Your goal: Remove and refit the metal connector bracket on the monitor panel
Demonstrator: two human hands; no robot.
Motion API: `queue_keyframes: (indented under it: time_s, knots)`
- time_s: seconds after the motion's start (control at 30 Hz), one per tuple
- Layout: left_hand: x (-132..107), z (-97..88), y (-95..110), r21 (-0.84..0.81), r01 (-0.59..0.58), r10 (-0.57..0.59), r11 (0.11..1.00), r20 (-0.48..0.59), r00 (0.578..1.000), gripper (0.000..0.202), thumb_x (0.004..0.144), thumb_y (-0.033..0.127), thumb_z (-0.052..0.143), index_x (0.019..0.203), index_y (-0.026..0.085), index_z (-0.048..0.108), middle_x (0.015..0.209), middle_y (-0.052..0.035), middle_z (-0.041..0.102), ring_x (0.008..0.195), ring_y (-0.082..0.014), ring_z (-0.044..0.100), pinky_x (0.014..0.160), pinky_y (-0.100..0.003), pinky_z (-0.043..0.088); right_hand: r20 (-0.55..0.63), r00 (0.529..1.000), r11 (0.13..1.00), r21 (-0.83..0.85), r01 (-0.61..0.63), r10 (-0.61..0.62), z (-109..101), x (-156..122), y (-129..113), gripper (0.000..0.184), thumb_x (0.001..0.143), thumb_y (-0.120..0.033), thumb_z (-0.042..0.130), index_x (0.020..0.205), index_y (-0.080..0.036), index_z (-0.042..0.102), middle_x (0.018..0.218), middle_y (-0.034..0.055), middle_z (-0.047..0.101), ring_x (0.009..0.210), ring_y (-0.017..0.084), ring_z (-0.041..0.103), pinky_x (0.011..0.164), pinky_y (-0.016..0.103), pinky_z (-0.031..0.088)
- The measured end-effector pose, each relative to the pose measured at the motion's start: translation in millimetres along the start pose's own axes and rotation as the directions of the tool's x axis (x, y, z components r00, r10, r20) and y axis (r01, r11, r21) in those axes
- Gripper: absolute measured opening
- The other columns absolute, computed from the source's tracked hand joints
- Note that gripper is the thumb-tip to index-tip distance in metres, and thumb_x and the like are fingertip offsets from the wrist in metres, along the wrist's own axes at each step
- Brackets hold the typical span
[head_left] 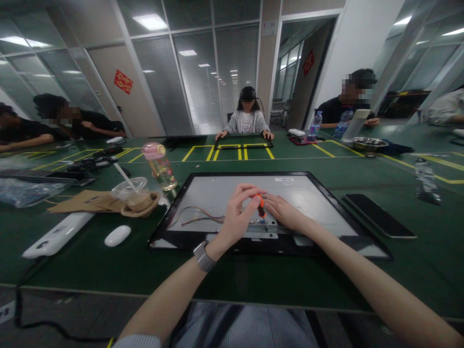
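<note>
Our L hand arches, fingertips narrow round an orange-blk screwdriver; our R hand lies palm-down on the panel, fingers nearly straight, approx. together.

- Table: green top, yellow line markings; spans the full width of the view.
- Partition: glass panels in pale frames; blinds at centre.
- Left door: closed; red decoration mounted.
- Right door: standing open; second red decoration mounted.
- Wall: white, right of the doorway.
- Floor: dark grey.
- Lighting: bright rectangular lights visible in the glazing.
</note>
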State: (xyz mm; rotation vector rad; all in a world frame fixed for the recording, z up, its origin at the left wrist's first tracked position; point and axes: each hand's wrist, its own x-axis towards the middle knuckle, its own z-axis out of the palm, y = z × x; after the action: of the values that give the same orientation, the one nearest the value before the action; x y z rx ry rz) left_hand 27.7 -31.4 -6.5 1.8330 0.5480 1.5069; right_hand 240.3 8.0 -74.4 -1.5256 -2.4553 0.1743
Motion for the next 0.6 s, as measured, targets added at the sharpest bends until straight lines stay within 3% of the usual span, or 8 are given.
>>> queue_keyframes:
  time_s: [0.1, 0.37, 0.47, 0.6]
  knots:
    - [1, 0.0, -1, 0.052, -0.011, 0.014, 0.999, -0.047, 0.999, 0.018, 0.092, 0.032, 0.063, 0.093, 0.019, 0.076, 0.093, -0.005, 0.057, 0.09, -0.0165, 0.059, 0.084, -0.03, 0.05, -0.009, 1.0, 1.0, -0.008, 0.009, -0.01, 2, 0, 2, 0.054, 0.104, -0.038, 0.021, 0.141, -0.017, 0.054, 0.151, 0.0141, 0.049, 0.142, 0.029, 0.043, 0.117, 0.055, 0.03]
    - [2, -3.8, -2, 0.059, -0.01, 0.009, 0.998, 0.018, 1.0, 0.028, 0.102, 0.026, 0.044, 0.112, 0.018, 0.068, 0.106, -0.0087, 0.068, 0.101, -0.018, 0.064, 0.093, -0.033, 0.05, -0.024, 1.0, 1.0, -0.011, 0.018, -0.018, 2, 0, 3, 0.053, 0.104, -0.037, 0.022, 0.14, -0.018, 0.056, 0.151, 0.0142, 0.05, 0.141, 0.029, 0.043, 0.116, 0.055, 0.032]
    - [0, -2.5, -7, 0.116, -0.055, 0.055, 0.992, 0.004, 0.998, 0.022, 0.098, 0.03, 0.055, 0.109, 0.02, 0.071, 0.108, -0.0078, 0.063, 0.103, -0.0182, 0.061, 0.094, -0.032, 0.049, -0.025, 1.0, 1.0, -0.004, 0.017, -0.017, 3, 1, 3, 0.053, 0.104, -0.036, 0.021, 0.14, -0.018, 0.055, 0.151, 0.0144, 0.05, 0.141, 0.029, 0.044, 0.116, 0.056, 0.031]
    - [0, -0.9, -8, 0.137, -0.087, 0.092, 0.987, -0.031, 0.995, 0.015, 0.093, 0.028, 0.063, 0.1, 0.021, 0.074, 0.095, -0.0042, 0.06, 0.09, -0.0152, 0.06, 0.086, -0.029, 0.05, -0.022, 1.0, 1.0, -0.009, 0.018, -0.019, 3, 1, 2, 0.052, 0.104, -0.036, 0.022, 0.141, -0.018, 0.055, 0.15, 0.0144, 0.051, 0.14, 0.029, 0.044, 0.116, 0.055, 0.03]
